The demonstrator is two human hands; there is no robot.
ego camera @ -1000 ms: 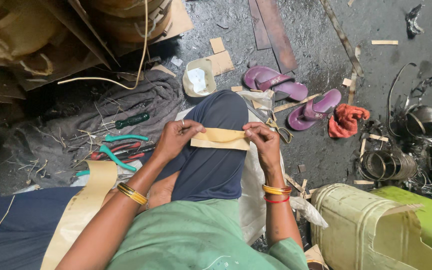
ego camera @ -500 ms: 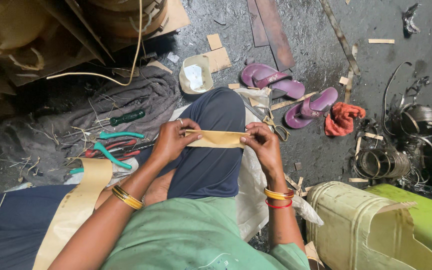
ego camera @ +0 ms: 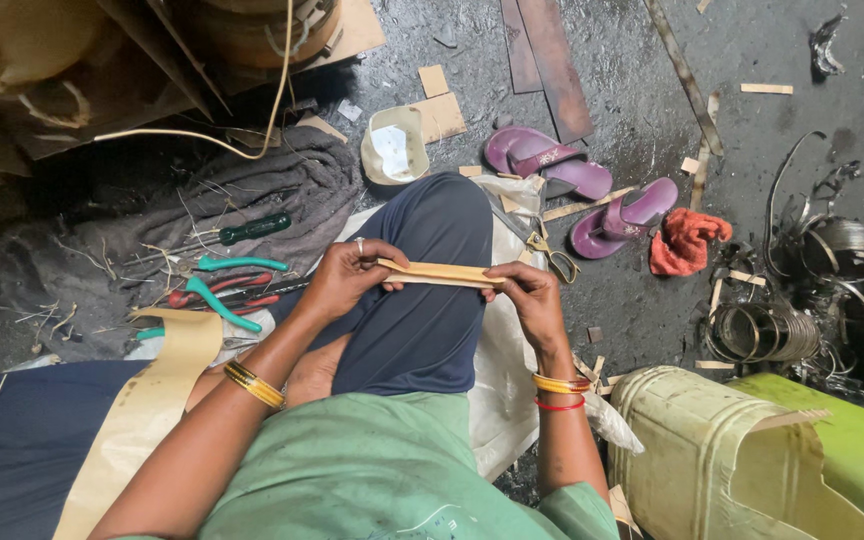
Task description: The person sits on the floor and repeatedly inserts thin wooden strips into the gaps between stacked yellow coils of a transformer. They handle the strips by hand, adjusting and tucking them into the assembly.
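Dark, stained concrete floor (ego camera: 652, 300) – littered with cardboard scraps, purple sandals (ego camera: 577, 185), metal rings (ego camera: 767, 335). Left hand (ego camera: 347, 275) and right hand (ego camera: 527, 300) each pinch an end of a tan paper strip (ego camera: 440, 273), held over the raised knee.

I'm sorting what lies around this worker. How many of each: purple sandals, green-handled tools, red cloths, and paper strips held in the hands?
Purple sandals: 2
Green-handled tools: 2, a screwdriver and pliers
Red cloths: 1
Paper strips held: 1, between left hand and right hand
Total: 6
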